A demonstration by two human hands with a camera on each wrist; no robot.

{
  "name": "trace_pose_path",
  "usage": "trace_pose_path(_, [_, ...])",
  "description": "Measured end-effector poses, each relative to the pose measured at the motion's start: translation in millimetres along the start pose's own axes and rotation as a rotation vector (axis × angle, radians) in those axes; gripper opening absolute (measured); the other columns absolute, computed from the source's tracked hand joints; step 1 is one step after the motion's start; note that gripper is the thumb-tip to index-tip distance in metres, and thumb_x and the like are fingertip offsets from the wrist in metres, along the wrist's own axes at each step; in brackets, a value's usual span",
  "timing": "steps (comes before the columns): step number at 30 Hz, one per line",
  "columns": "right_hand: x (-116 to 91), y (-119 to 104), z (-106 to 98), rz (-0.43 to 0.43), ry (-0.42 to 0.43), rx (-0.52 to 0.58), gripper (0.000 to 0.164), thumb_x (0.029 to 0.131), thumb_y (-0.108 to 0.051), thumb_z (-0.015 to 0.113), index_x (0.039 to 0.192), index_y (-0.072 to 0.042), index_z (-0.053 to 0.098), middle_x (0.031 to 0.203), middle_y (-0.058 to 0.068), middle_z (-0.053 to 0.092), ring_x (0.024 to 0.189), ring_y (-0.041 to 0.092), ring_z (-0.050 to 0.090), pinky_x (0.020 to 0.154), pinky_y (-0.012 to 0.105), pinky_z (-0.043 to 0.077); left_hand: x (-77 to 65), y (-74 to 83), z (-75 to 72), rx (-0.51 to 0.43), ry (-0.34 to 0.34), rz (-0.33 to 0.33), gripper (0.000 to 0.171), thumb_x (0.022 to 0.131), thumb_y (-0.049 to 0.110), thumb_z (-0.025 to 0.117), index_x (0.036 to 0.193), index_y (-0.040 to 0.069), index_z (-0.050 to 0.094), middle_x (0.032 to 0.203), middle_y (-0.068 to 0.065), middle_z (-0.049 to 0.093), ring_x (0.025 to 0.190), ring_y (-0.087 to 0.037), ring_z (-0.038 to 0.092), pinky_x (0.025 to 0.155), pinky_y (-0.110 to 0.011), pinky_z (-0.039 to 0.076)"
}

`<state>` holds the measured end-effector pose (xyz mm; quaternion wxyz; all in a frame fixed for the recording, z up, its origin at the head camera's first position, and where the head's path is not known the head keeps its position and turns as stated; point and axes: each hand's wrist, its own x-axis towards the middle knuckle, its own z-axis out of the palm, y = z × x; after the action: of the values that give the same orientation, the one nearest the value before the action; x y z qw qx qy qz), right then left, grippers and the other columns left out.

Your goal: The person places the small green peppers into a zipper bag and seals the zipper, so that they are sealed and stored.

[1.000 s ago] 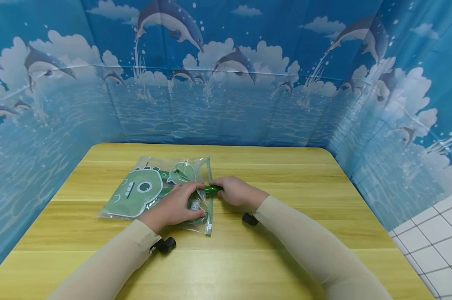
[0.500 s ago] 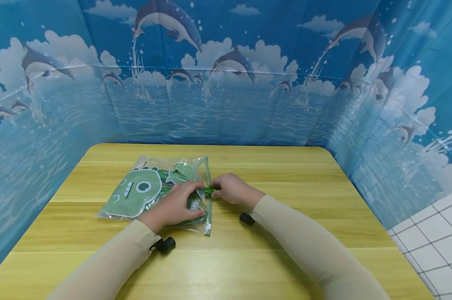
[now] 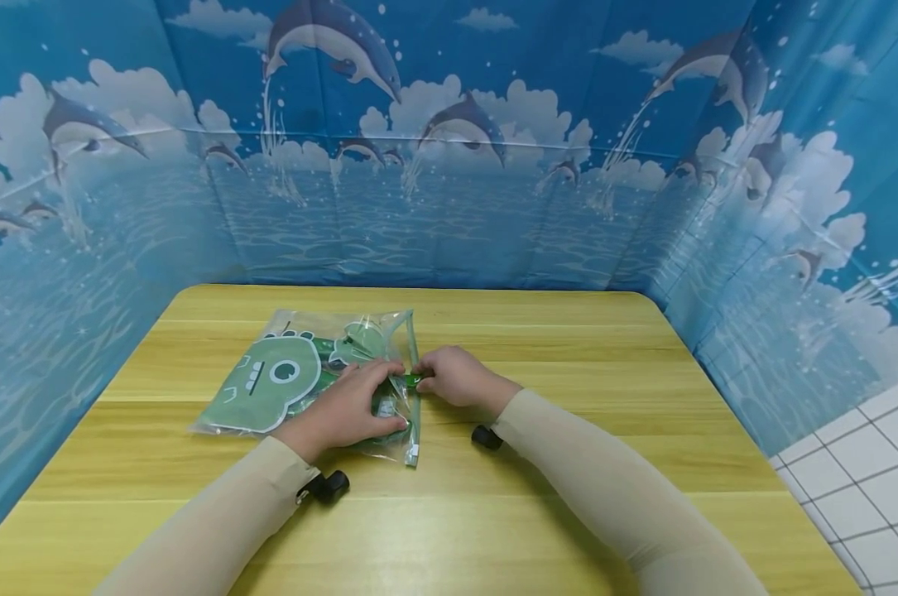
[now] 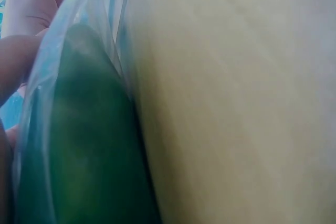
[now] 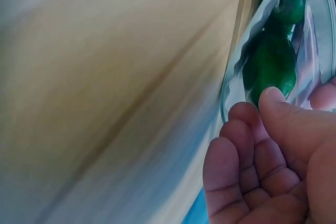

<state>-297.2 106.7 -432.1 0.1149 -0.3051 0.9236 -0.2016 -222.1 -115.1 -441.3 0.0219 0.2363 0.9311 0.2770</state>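
A clear slider bag (image 3: 258, 397) with a green one-eyed cartoon face lies on the left half of the table, its mouth facing right. My left hand (image 3: 344, 412) grips it near the mouth, thumb and fingers spread across the upper side. At the opening, my right hand (image 3: 459, 379) pinches the end of a shiny green rounded object (image 5: 270, 66), most of which is inside the bag; its kind does not show. Another green rounded piece (image 5: 291, 1) appears deeper in the mouth. Through the plastic, a large dark green shape (image 4: 94, 129) fills the left wrist view.
The yellow wood-grain table (image 3: 538, 513) extends around the bag. A blue curtain (image 3: 449, 215) printed with dolphins hangs along the back and sides. White tiles (image 3: 858, 472) show at the lower right.
My right hand has moved a little left toward the bag, and less of the green object shows outside the mouth. The left hand has kept its place on the bag.
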Motion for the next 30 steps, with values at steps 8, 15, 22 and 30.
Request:
trace_pose_path(8, [2,-5,2,0.021,0.027,-0.001,0.022,0.1,-0.02,0.074,0.119,-0.012,0.079,0.111,0.002,0.08,0.102,0.016,0.073,0.091,0.034,0.06,1.1,-0.4,-0.2,0.005,0.001,0.0,0.08,0.09,0.047,0.081,0.154,0.012,0.05,0.162,-0.006,0.049,0.159,-0.033,0.033,0.131,-0.061,0.017])
trace_pose_path(15, [3,-4,2,0.049,0.022,0.063,0.02,0.101,-0.017,0.071,0.119,-0.011,0.079,0.11,0.002,0.079,0.097,0.013,0.07,0.089,0.033,0.059,1.8,-1.0,-1.5,-0.003,-0.004,-0.004,0.08,0.09,0.047,0.081,0.154,0.011,0.05,0.163,-0.006,0.049,0.159,-0.033,0.033,0.132,-0.061,0.015])
trace_pose_path(22, [9,-3,5,0.026,0.028,0.036,0.017,0.098,-0.02,0.076,0.113,-0.013,0.08,0.107,0.0,0.08,0.094,0.012,0.069,0.088,0.032,0.059,1.9,-2.6,-1.4,-0.008,-0.007,-0.013,0.081,0.089,0.047,0.082,0.154,0.012,0.05,0.163,-0.005,0.049,0.16,-0.032,0.031,0.132,-0.06,0.014])
trace_pose_path(30, [14,-6,7,0.075,0.025,0.049,0.015,0.099,-0.022,0.075,0.111,-0.014,0.081,0.107,-0.002,0.08,0.095,0.012,0.069,0.09,0.034,0.059,2.1,-5.0,-1.2,-0.021,-0.003,0.003,0.08,0.089,0.046,0.082,0.153,0.01,0.051,0.162,-0.006,0.049,0.16,-0.034,0.031,0.132,-0.062,0.014])
